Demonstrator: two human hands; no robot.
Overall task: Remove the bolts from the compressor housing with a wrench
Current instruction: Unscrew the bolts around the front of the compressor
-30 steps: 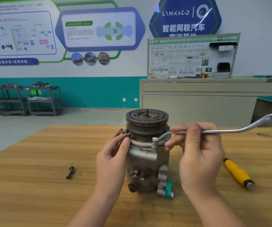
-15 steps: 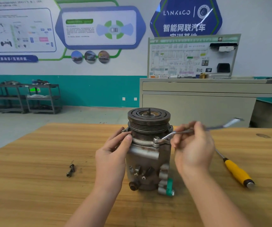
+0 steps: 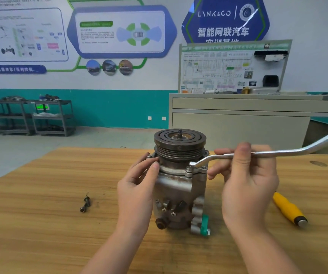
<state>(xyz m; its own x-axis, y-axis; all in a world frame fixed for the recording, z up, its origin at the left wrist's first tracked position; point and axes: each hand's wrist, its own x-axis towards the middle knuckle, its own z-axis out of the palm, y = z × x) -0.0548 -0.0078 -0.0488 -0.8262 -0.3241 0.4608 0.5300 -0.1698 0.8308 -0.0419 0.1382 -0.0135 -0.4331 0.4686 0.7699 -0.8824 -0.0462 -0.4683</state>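
A grey metal compressor stands upright on the wooden table, its dark pulley on top. My left hand steadies the housing on its left side, fingers resting against it just under the pulley. My right hand pinches the shank of a silver offset wrench. The wrench's ring end sits at the flange on the compressor's front right, near a flange bolt. Another bolt head shows on the flange at the left.
Two loose bolts lie on the table left of the compressor. A yellow-handled tool lies at the right, partly behind my right hand. A grey cabinet stands beyond the table's far edge.
The wrench handle swung away toward the far side, then back out to the right. My left hand has stayed on the housing.
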